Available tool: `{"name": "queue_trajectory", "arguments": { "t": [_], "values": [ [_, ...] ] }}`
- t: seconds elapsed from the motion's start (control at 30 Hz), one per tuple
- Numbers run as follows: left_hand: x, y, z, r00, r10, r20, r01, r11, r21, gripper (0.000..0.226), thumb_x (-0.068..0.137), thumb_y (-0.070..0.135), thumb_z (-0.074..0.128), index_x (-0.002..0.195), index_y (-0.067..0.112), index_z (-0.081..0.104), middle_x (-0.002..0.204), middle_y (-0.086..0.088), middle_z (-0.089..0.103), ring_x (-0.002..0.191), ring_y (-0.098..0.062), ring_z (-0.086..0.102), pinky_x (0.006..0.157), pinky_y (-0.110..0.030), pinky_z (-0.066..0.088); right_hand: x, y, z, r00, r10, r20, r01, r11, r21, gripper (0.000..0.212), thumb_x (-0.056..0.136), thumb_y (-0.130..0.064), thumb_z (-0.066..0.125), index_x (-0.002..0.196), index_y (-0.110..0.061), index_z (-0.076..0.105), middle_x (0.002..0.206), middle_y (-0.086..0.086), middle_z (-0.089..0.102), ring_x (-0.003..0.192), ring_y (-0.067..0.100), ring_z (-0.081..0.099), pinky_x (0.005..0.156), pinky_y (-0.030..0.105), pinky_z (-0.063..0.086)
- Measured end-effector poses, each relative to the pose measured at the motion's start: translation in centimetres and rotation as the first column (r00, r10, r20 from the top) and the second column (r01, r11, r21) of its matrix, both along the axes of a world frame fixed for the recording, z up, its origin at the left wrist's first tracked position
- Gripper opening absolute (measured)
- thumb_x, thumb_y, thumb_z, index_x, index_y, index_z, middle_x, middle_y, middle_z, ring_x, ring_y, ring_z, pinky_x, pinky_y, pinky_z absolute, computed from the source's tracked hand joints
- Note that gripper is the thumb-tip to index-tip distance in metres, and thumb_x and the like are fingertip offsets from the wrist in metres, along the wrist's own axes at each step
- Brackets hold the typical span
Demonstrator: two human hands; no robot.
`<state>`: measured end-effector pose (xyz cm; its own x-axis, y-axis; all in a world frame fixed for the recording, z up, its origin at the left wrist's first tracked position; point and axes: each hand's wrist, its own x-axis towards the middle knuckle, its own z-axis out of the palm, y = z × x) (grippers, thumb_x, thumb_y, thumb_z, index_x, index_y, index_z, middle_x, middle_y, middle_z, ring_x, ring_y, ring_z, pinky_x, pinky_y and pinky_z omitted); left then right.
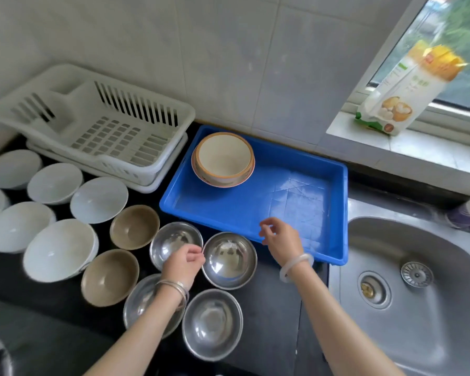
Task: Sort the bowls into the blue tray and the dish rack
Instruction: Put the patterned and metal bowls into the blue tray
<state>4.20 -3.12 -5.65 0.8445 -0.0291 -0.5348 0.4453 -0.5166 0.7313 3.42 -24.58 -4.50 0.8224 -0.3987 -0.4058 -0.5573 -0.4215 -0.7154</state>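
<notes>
A blue tray (304,169) lies beside the sink and holds two nested cream bowls with orange rims (223,158) in its far left corner. The white dish rack (98,123) to its left holds nothing. Several steel bowls sit on the dark counter. My left hand (183,263) has its fingertips pinched together at the left rim of one steel bowl (229,260); whether they grip it is unclear. My right hand (280,234) hovers over the tray's front edge, fingers loosely apart, holding nothing. Two brown bowls (134,226) and several white bowls (60,249) stand further left.
A steel sink (418,280) lies to the right of the tray. On the windowsill at the upper right leans a flour bag (402,96). A tiled wall runs behind the rack and tray. Bare counter shows between the steel bowls and the sink.
</notes>
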Motion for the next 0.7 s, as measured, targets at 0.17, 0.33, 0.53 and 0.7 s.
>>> {"name": "queue_trajectory", "arguments": {
  "t": [0.17,0.33,0.53,0.7],
  "values": [
    [-2.6,0.9,-1.1,0.985,-0.156,-0.076,0.165,0.976,0.144,0.020,0.078,0.011,0.066,0.097,0.011,0.061,0.104,-0.006,0.069,0.088,-0.015,0.060,0.076,-0.020,0.041,-4.6,1.7,-3.3,0.986,0.014,-0.168,-0.021,0.999,-0.044,0.022,0.088,-0.027,0.054,0.107,-0.018,0.061,0.100,0.003,0.069,0.088,0.022,0.063,0.072,0.025,0.045],
    [-3.6,0.5,-1.8,0.942,-0.303,-0.144,0.327,0.926,0.187,0.034,0.078,0.002,0.063,0.112,0.004,0.061,0.113,-0.012,0.068,0.104,-0.022,0.063,0.094,-0.028,0.047,-5.7,3.1,-5.3,0.970,-0.124,-0.207,0.174,0.954,0.245,0.025,0.090,-0.019,0.055,0.114,-0.015,0.059,0.097,0.006,0.067,0.068,0.016,0.067,0.060,0.028,0.060],
    [-4.2,-0.4,-1.6,0.913,-0.403,-0.064,0.401,0.857,0.324,0.026,0.084,0.005,0.055,0.103,0.014,0.070,0.107,-0.004,0.071,0.104,-0.019,0.063,0.093,-0.025,0.046,-6.3,2.3,-5.4,0.957,-0.218,-0.192,0.275,0.893,0.357,0.025,0.090,-0.008,0.053,0.114,-0.010,0.061,0.096,0.013,0.070,0.073,0.020,0.072,0.068,0.033,0.061],
    [-4.3,-0.3,-0.8,0.904,-0.426,-0.046,0.421,0.865,0.273,0.021,0.083,0.006,0.059,0.094,0.018,0.072,0.094,-0.002,0.073,0.086,-0.012,0.063,0.079,-0.019,0.045,-7.8,0.5,-5.3,0.951,-0.255,-0.177,0.304,0.878,0.371,0.028,0.089,-0.006,0.054,0.115,-0.008,0.062,0.100,0.012,0.070,0.074,0.021,0.072,0.067,0.030,0.061]
  ]
}}
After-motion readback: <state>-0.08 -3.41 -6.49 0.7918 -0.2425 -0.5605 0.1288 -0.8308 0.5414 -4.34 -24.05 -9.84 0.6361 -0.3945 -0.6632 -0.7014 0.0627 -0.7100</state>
